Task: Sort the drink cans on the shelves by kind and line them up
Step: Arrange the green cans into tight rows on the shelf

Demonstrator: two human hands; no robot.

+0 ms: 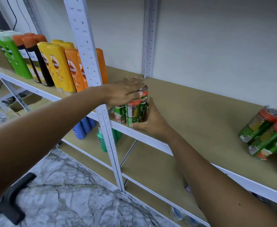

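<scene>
A tight cluster of green Milo cans (132, 110) with red rims stands at the left front corner of the brown shelf board (200, 112). My left hand (124, 92) lies flat, palm down, on the cans' tops. My right hand (148, 122) cups the cluster from its right side, thumb along the front can's base. At the far right edge of the shelf stand more green Milo cans (265, 133), apart from both hands.
A white perforated upright (92, 66) rises just left of the cluster. Left of it, shampoo bottles (52, 63) in yellow, orange, dark and green fill the neighbouring shelf. Blue bottles (83, 128) and a green bottle (101, 141) sit on the shelf below. Marble floor lies underneath.
</scene>
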